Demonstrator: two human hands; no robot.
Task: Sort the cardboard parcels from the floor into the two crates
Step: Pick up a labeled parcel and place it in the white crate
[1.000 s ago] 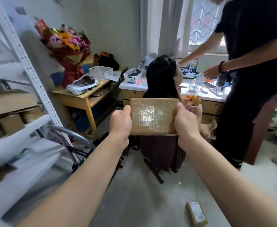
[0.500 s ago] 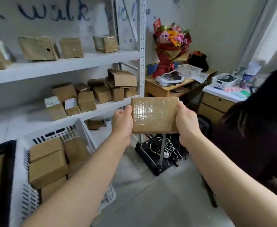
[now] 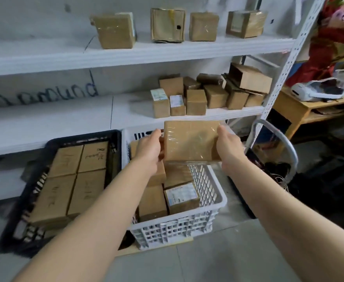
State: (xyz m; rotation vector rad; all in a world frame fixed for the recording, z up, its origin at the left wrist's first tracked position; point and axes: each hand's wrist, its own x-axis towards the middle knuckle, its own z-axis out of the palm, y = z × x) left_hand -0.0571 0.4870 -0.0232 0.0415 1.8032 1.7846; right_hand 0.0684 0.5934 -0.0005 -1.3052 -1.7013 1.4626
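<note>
Both hands grip one flat brown cardboard parcel wrapped in clear tape (image 3: pixel 191 141), one hand at each end. Left hand (image 3: pixel 148 148) clasps the left edge, right hand (image 3: pixel 228 147) the right edge. Thumbs lie along the near face; the fingers are hidden behind it. Arms are stretched well forward.

Parcel hangs in the air, broad face toward the camera, over the far half of the white plastic lattice crate (image 3: pixel 207 216), touching none of it.

White crate holds several brown parcels, among them a box with a white printed label (image 3: pixel 181 195). Bare lattice wall shows along its right side, below the held parcel.

Black plastic crate (image 3: pixel 114 143) stands just beside it on the left. Four flat brown boxes with handwriting (image 3: pixel 75 180) fill most of it.

White metal shelving (image 3: pixel 126 55) runs close behind both crates; its lower board edge passes just behind the held parcel. Small brown boxes (image 3: pixel 207 94) crowd that board.

Right of the white crate a grey tube loop (image 3: pixel 289 151) stands near the right wrist, with open grey floor (image 3: pixel 207 261) in front.
</note>
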